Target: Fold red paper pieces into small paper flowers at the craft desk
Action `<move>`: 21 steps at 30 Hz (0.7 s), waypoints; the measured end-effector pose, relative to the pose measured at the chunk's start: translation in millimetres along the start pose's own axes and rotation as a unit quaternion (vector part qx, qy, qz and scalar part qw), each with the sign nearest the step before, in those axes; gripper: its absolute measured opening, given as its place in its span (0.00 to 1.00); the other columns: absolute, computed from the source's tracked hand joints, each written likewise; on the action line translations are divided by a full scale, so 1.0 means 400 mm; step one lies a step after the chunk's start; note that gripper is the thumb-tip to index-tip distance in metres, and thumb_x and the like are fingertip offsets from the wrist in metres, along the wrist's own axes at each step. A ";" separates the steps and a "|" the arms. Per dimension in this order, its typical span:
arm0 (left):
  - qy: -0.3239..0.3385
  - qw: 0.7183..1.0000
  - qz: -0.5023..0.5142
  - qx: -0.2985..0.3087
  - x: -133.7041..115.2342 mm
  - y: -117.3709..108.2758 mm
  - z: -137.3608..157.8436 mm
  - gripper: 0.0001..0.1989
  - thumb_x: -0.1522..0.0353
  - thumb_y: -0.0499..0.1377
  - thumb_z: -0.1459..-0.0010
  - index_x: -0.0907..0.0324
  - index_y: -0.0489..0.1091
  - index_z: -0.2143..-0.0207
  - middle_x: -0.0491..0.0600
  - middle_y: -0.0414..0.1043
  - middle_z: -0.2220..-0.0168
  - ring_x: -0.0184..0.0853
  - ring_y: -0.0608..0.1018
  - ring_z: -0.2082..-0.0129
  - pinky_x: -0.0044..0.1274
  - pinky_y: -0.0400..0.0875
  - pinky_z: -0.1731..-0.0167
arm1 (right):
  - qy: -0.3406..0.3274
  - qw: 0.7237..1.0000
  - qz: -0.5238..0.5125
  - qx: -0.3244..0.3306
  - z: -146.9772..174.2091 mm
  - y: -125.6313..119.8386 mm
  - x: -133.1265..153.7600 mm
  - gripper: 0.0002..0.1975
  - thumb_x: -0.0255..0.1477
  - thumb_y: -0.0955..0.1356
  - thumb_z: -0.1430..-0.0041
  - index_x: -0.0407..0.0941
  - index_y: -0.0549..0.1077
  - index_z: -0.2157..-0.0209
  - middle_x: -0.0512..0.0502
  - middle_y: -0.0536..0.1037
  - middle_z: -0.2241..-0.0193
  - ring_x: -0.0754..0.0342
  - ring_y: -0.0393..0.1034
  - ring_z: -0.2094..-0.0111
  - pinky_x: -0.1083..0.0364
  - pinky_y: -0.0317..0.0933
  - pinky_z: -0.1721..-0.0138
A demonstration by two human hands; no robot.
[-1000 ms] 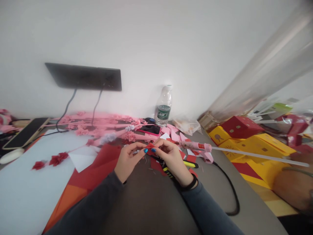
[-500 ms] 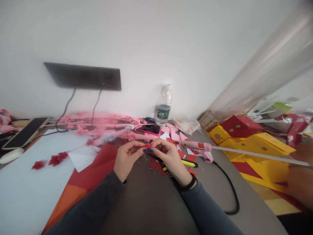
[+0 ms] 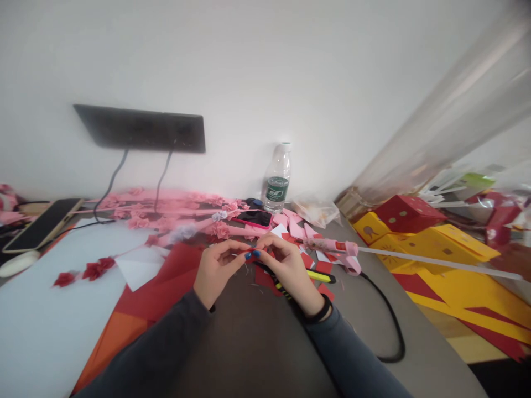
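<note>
Both of my hands meet over the middle of the table, pinching a small piece of red paper point(image 3: 251, 250) between thumbs and fingertips. My left hand point(image 3: 218, 269) closes on it from the left, my right hand point(image 3: 286, 267) from the right; most of the paper is hidden by the fingers. Beneath my right hand lies a yellow and black utility knife point(image 3: 320, 276) among red paper squares point(image 3: 324, 267). Just to the right rests a pink glue gun point(image 3: 332, 247) with a long white glue stick point(image 3: 435, 262) sticking out of its back.
Pink paper-flower branches point(image 3: 136, 210) lie along the wall, with dark red flowers point(image 3: 98, 269) on a white sheet point(image 3: 53, 326). A water bottle point(image 3: 277, 179) stands behind my hands. Red and yellow boxes point(image 3: 415, 215) crowd the right. A black cable point(image 3: 401, 326) loops near the table edge.
My fingertips have drawn closer together, and less of the red paper shows between them. At the right edge, another person's blurred hand has mostly withdrawn from the yellow paper.
</note>
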State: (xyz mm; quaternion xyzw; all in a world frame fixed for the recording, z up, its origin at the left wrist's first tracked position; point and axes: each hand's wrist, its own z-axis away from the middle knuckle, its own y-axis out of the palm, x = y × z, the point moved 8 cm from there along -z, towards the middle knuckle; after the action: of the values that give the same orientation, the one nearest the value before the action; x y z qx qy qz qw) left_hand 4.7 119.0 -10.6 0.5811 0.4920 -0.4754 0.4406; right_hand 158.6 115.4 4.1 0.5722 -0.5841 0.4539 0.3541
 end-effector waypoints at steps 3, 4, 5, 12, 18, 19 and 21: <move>0.004 1.000 -0.013 0.009 -0.001 0.000 -0.001 0.05 0.69 0.64 0.50 0.60 0.79 0.69 0.49 0.81 0.68 0.34 0.81 0.67 0.21 0.77 0.66 | -0.018 1.000 0.011 0.004 0.001 0.003 0.013 0.06 0.32 0.71 0.42 0.45 0.75 0.71 0.47 0.76 0.71 0.51 0.69 0.67 0.53 0.62 0.63; 0.007 1.000 -0.018 0.010 -0.002 0.000 -0.001 0.05 0.69 0.64 0.49 0.60 0.79 0.69 0.49 0.81 0.68 0.34 0.81 0.67 0.21 0.77 0.66 | -0.024 1.000 0.017 0.004 0.002 0.005 0.016 0.06 0.32 0.70 0.41 0.45 0.75 0.70 0.47 0.76 0.71 0.51 0.69 0.67 0.53 0.62 0.63; 0.011 1.000 -0.022 0.008 -0.003 0.000 0.000 0.05 0.69 0.64 0.49 0.60 0.79 0.68 0.49 0.81 0.68 0.34 0.81 0.67 0.21 0.77 0.66 | -0.028 0.999 0.024 0.002 0.003 0.005 0.018 0.05 0.31 0.70 0.41 0.45 0.75 0.70 0.47 0.76 0.71 0.51 0.69 0.67 0.53 0.62 0.63; 0.042 0.998 -0.047 -0.017 -0.013 -0.005 0.005 0.04 0.72 0.65 0.50 0.60 0.73 0.70 0.45 0.76 0.72 0.30 0.78 0.72 0.18 0.73 0.71 | -0.013 0.999 0.033 -0.038 0.008 -0.006 -0.004 0.02 0.28 0.71 0.44 0.45 0.74 0.70 0.47 0.76 0.71 0.52 0.70 0.67 0.53 0.62 0.63; 0.052 0.996 -0.071 -0.003 -0.022 -0.002 0.004 0.02 0.71 0.64 0.48 0.60 0.73 0.71 0.45 0.75 0.74 0.29 0.76 0.74 0.18 0.72 0.72 | -0.004 0.999 0.039 -0.006 0.007 0.000 0.010 0.05 0.30 0.68 0.40 0.45 0.73 0.69 0.47 0.76 0.70 0.52 0.69 0.67 0.54 0.61 0.63; 0.051 0.996 -0.072 -0.003 -0.023 -0.003 0.005 0.02 0.71 0.64 0.49 0.60 0.73 0.71 0.45 0.75 0.74 0.30 0.76 0.73 0.19 0.72 0.72 | 0.002 0.999 0.039 0.003 0.007 0.004 0.012 0.06 0.31 0.67 0.39 0.45 0.72 0.69 0.47 0.75 0.70 0.52 0.68 0.67 0.54 0.61 0.63; 0.047 0.996 -0.074 -0.003 -0.023 -0.004 0.005 0.03 0.70 0.64 0.49 0.60 0.73 0.71 0.46 0.75 0.74 0.30 0.76 0.73 0.19 0.72 0.72 | 0.013 0.999 0.038 0.019 0.009 0.010 0.015 0.07 0.32 0.66 0.37 0.45 0.72 0.68 0.48 0.74 0.70 0.53 0.67 0.68 0.55 0.60 0.65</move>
State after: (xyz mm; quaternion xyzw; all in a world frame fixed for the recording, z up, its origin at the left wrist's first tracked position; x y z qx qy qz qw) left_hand 2.3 115.9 -1.8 0.5637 0.5550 -0.4775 0.3823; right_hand 154.4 109.9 8.0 0.5507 -0.5920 0.4850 0.3331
